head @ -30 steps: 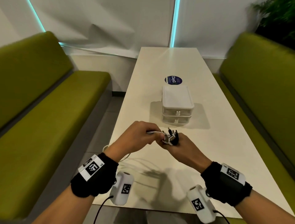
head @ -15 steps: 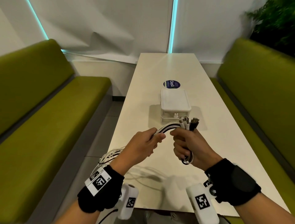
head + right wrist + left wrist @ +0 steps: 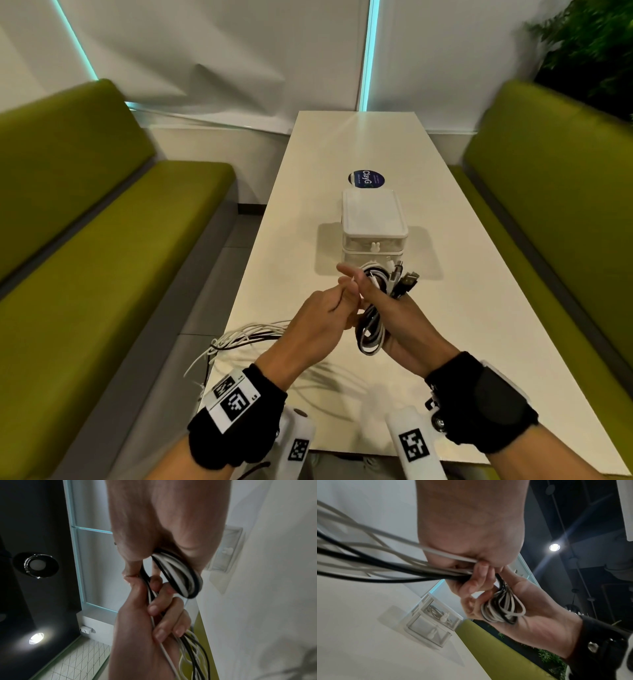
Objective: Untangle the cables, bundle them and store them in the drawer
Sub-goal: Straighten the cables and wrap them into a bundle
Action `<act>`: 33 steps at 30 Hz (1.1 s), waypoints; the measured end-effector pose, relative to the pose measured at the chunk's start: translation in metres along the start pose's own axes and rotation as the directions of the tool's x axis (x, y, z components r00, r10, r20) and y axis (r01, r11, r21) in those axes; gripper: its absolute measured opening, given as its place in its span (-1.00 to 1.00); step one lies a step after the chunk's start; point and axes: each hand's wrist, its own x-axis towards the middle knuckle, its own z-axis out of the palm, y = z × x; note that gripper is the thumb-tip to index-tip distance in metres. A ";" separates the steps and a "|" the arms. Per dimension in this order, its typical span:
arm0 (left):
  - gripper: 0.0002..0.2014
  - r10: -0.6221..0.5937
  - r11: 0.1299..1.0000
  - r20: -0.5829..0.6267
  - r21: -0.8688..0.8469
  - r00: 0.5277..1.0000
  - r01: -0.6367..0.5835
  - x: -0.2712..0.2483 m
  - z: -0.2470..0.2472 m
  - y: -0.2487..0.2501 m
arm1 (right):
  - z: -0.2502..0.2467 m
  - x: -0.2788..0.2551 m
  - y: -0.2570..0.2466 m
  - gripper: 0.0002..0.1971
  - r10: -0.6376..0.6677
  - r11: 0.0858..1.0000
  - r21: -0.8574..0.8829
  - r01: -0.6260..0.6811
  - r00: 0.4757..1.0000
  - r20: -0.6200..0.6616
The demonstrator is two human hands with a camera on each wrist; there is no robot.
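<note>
Since the earlier frame, another loop has been laid onto the coil of black and white cables (image 3: pixel 371 329), which is gripped in the curled right hand (image 3: pixel 404 318). Loose strands (image 3: pixel 246 337) at 9 o'clock are pinched by the left hand (image 3: pixel 315 325). Winding is judged partly done; the two-drawer organizer (image 3: pixel 374 236) at 12 o'clock is shut, so storing remains.

Cables (image 3: pixel 246 337) trail off table edge (image 3: pixel 219 359), ends hidden; upper drawer (image 3: pixel 436 613) contents too blurred to identify.
</note>
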 end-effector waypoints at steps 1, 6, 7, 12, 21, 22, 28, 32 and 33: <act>-0.58 -0.002 1.000 0.003 -0.014 1.000 0.002 0.001 0.001 0.000 | 0.001 0.000 0.000 -0.55 0.025 0.999 0.032 -0.026 1.000 0.015; -0.51 -0.035 0.999 0.012 -0.014 0.999 0.035 0.001 0.004 -0.002 | 0.005 -0.003 -0.002 -0.56 0.082 0.985 0.149 -0.090 0.995 0.061; -0.48 -0.045 0.999 0.021 -0.019 0.999 0.045 0.002 0.005 -0.003 | 0.007 -0.003 -0.002 -0.55 0.088 0.982 0.160 -0.097 0.994 0.062; -0.47 -0.057 0.998 0.112 0.021 0.992 0.055 0.002 0.004 0.002 | 0.008 -0.002 -0.002 -0.44 0.136 0.972 0.185 -0.144 0.989 0.059; -0.54 0.025 0.932 0.108 0.357 0.994 -0.062 0.004 0.002 0.013 | 0.014 -0.002 -0.009 -0.53 0.103 0.957 0.278 -0.084 0.993 -0.055; -0.54 0.014 0.923 0.113 0.381 0.993 -0.056 0.006 0.001 0.011 | 0.013 0.000 -0.008 -0.53 0.101 0.961 0.266 -0.081 0.993 -0.065; -0.48 -0.075 0.914 0.180 0.406 0.981 -0.005 0.007 -0.014 -0.013 | 0.003 0.010 -0.013 -0.56 0.098 0.918 0.397 -0.022 0.980 -0.174; -0.70 -0.072 0.966 0.201 0.259 0.977 0.018 0.004 -0.033 -0.026 | 0.001 0.009 -0.015 -0.46 0.127 0.904 0.427 -0.030 0.971 -0.201; -0.73 -0.066 0.971 0.165 0.237 0.984 0.025 0.003 -0.042 -0.030 | 0.000 0.009 -0.015 -0.46 0.116 0.900 0.435 -0.012 0.970 -0.212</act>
